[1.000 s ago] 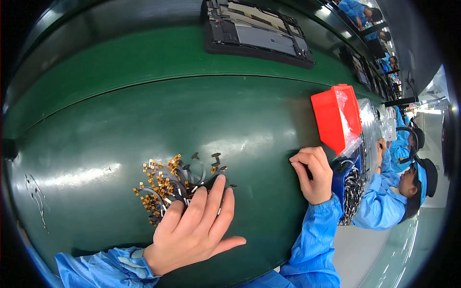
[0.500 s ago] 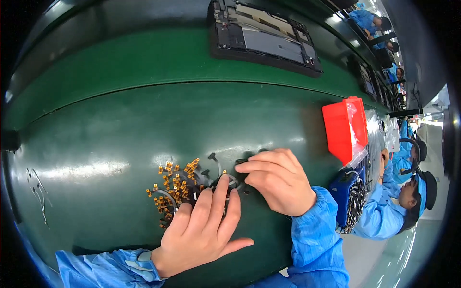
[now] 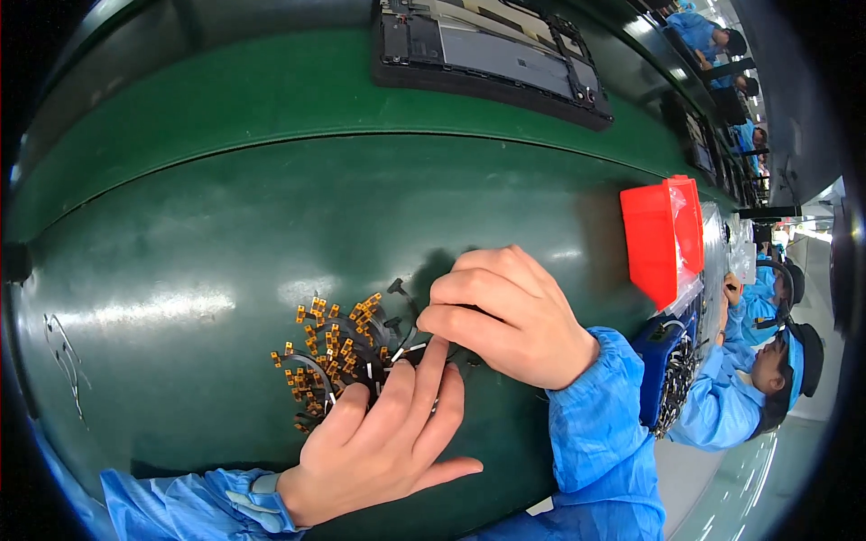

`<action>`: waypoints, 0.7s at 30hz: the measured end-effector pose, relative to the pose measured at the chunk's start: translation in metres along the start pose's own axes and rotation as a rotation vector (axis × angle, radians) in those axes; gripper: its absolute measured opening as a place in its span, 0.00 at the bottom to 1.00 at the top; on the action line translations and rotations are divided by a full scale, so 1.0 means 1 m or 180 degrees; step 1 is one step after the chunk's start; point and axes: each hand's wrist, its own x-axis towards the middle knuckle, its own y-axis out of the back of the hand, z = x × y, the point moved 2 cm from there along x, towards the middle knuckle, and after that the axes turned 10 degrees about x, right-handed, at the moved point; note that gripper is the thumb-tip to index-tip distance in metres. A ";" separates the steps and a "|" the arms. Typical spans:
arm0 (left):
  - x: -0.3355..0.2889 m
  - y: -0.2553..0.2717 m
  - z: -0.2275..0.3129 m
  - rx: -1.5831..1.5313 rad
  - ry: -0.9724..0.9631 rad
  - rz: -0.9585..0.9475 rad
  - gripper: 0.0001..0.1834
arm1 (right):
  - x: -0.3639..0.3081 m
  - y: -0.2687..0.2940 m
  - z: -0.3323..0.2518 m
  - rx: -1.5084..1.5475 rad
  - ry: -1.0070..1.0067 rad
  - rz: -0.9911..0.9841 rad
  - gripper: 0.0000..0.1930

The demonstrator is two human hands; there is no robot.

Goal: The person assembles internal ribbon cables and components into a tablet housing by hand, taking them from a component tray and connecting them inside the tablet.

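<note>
A pile of small flex cables (image 3: 336, 356) with orange-gold contact ends and dark strips lies on the green table mat (image 3: 207, 216). My left hand (image 3: 383, 437) rests palm down over the pile's near right side, fingers stretched out and thumb apart. Its fingertips press on the cables, hiding some of them. Just beyond those fingertips, my right hand (image 3: 510, 320) is closed in a pinch at the pile's right edge. One dark cable with a black connector (image 3: 395, 287) runs under its fingertips; the thumb and the gripped part are hidden.
At the right stand a red bin (image 3: 649, 239) holding clear plastic and a blue bin (image 3: 663, 370) full of small parts. A black device housing (image 3: 505, 68) lies on the far strip. Thin wires (image 3: 68, 365) lie at the left. A co-worker in blue (image 3: 722, 397) sits at the right.
My right hand has moved left and inward, its fingers now meeting my left fingertips at the cables. The left hand has barely moved. The whole view has shifted slightly.
</note>
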 end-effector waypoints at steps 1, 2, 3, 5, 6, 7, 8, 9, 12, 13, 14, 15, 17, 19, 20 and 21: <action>0.000 0.000 0.000 0.0003 0.0003 -0.0014 0.40 | 0.000 -0.001 0.000 0.0023 0.0042 0.0020 0.12; 0.000 0.000 -0.001 0.0012 0.0009 0.0009 0.40 | 0.001 -0.001 0.000 0.0044 0.0085 0.0040 0.12; 0.000 0.000 -0.001 0.0014 0.0012 0.0041 0.40 | 0.001 -0.001 0.000 0.0049 0.0081 0.0039 0.12; 0.000 0.000 -0.001 0.0012 0.0009 0.0028 0.40 | 0.002 -0.002 0.001 0.0024 0.0085 -0.0038 0.12; 0.000 0.000 -0.001 0.0019 0.0010 0.0020 0.40 | 0.002 -0.002 0.001 0.0029 0.0086 -0.0036 0.12; 0.000 0.000 -0.001 0.0022 0.0011 0.0014 0.40 | 0.002 -0.003 0.001 0.0039 0.0101 -0.0033 0.11; 0.000 0.000 -0.001 0.0027 0.0003 -0.0003 0.40 | 0.002 -0.003 0.001 0.0050 0.0116 -0.0028 0.11; 0.000 0.000 -0.001 0.0025 -0.0009 -0.0013 0.40 | 0.001 -0.003 0.001 0.0050 0.0112 -0.0027 0.11; -0.001 -0.001 -0.001 0.0041 0.0024 0.0002 0.40 | -0.002 -0.001 0.001 0.0096 0.0139 -0.0030 0.11; 0.000 0.000 -0.001 0.0051 0.0024 -0.0004 0.40 | -0.005 0.001 0.000 0.0111 0.0122 0.0003 0.13; 0.000 0.000 -0.002 0.0081 -0.0001 -0.0024 0.40 | -0.007 0.002 -0.001 0.0129 0.0106 0.0036 0.14; 0.001 0.001 -0.001 0.0109 -0.0020 -0.0044 0.39 | -0.010 0.003 -0.002 0.0138 0.0116 0.0041 0.14; 0.001 0.002 -0.001 0.0144 -0.0007 -0.0046 0.39 | -0.016 0.005 -0.004 -0.0341 0.0337 0.0049 0.17; 0.001 0.001 0.000 0.0138 -0.0015 -0.0030 0.38 | -0.018 0.009 -0.004 -0.0511 0.0369 -0.0006 0.18; 0.002 0.001 0.000 0.0167 -0.0036 -0.0023 0.38 | -0.018 0.010 0.000 -0.0263 0.0306 -0.0038 0.18; 0.001 0.001 0.000 0.0212 -0.0053 -0.0028 0.37 | -0.018 0.011 0.005 -0.0004 0.0255 -0.0059 0.18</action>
